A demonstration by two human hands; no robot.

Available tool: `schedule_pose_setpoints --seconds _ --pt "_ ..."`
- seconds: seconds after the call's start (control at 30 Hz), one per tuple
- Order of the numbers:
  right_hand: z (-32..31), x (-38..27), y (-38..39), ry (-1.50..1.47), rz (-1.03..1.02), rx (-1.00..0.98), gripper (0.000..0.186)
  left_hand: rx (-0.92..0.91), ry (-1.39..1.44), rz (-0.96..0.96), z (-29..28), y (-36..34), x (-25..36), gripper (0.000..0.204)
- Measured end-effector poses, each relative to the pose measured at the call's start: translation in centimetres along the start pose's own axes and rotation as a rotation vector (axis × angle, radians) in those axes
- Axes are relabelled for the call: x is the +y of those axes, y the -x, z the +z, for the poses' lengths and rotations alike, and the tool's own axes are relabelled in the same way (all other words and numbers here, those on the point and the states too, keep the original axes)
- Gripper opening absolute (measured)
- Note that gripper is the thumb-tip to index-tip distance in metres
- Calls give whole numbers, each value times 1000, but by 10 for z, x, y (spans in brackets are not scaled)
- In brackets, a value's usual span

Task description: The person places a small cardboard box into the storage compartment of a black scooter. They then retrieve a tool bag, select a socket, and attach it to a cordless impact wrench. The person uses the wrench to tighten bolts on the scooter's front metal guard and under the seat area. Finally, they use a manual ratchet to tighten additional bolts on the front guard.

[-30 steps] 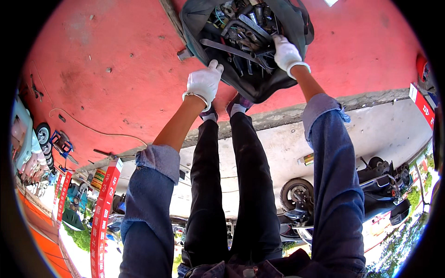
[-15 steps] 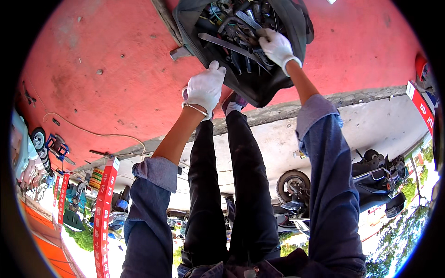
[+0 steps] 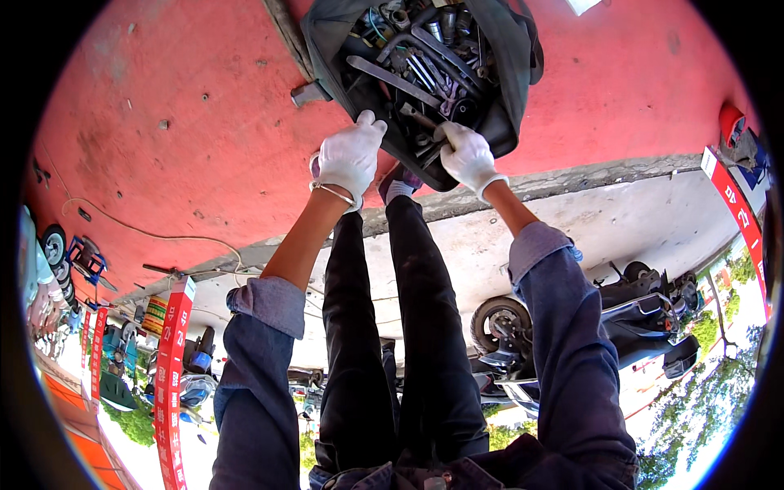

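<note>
A dark tool bag gapes open on the red floor ahead, full of jumbled metal tools. My left hand, in a white glove, is closed at the bag's near left edge and grips its rim. Over the near right part of the bag, my right hand, also gloved, has its fingers bent together at the end of a brownish metal tool; the glove hides that end. Around it lie a long flat metal bar, a bent bar, several sockets and some wrenches.
A wooden pole with a metal head lies left of the bag. A thin hose runs over the red floor. My legs stand just before the bag. Motorbikes and red-and-white posts stand around.
My right hand has left the flat metal piece deeper in the bag and come nearer, to the brownish tool. My left hand keeps its place at the rim.
</note>
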State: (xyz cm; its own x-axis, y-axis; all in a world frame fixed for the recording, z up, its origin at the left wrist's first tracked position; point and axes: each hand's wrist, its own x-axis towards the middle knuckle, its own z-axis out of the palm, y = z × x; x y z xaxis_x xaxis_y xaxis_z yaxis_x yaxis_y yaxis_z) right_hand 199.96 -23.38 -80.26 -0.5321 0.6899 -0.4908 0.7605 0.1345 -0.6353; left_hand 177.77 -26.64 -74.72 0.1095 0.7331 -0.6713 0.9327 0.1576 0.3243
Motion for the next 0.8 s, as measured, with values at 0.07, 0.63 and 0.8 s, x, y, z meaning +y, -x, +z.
schedule_pose_setpoints --seconds 0.07,0.63,0.8 --pt "-11 9 -11 -71 -7 13 14 -21 -6 -12 -2 1 0 19" --pt "-60 47 -80 -30 352 231 43 33 107 14 -7 -3 0 19" --pt "-42 7 -123 -46 307 272 59 41 120 22 -2 -6 -1 19"
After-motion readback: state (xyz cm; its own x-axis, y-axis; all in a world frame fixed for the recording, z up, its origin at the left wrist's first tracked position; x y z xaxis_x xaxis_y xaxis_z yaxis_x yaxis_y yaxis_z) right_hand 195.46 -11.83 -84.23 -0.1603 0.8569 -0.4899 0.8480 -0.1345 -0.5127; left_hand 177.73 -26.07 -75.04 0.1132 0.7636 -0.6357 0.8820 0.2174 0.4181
